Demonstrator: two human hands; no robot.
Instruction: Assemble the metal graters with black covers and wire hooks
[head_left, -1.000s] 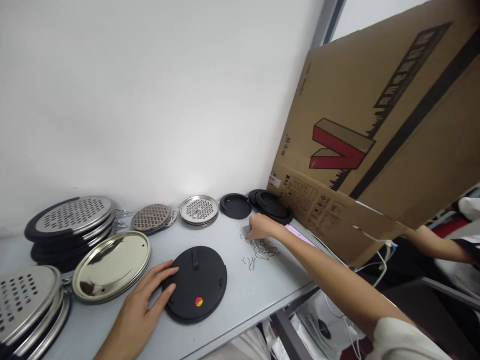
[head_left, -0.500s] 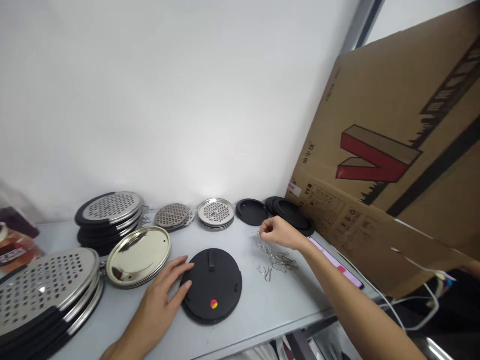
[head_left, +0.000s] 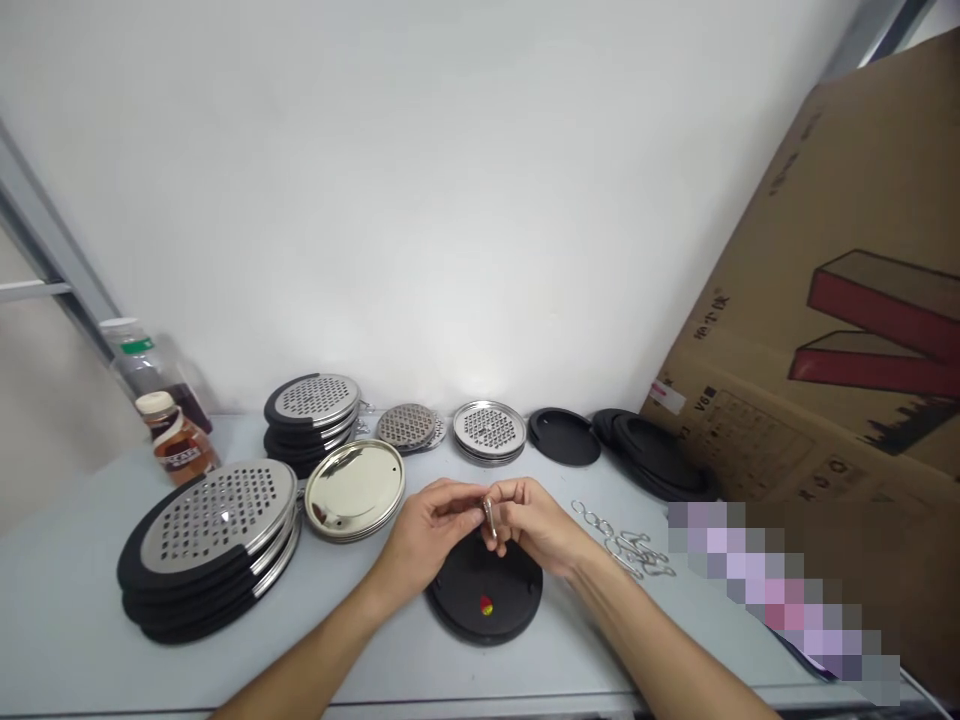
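Observation:
Above a round black disc (head_left: 487, 585), my left hand (head_left: 433, 522) and my right hand (head_left: 538, 522) meet with pinched fingers. Between them is a small silver snap clip (head_left: 490, 514), partly covered by the fingertips; any ring on it is hidden. The disc lies flat, a red and yellow sticker near its front edge, and the hands hide its back part. More metal clips and rings (head_left: 626, 545) lie loose in a pile to the right of my right hand. Left of my left hand sits a stack of shiny round metal plates (head_left: 356, 490).
Stacked round graters with black rims (head_left: 217, 520) stand at left, others (head_left: 315, 400) behind. Perforated discs (head_left: 489, 428) and black round trays (head_left: 566, 436) line the wall. Bottles (head_left: 176, 440) stand far left. A large cardboard box (head_left: 787, 380) leans at right beside a pixelated item.
My right hand has come from the clip pile to above the black disc, bringing a clip. My left hand has left the disc's edge and joined it. The view has swung left.

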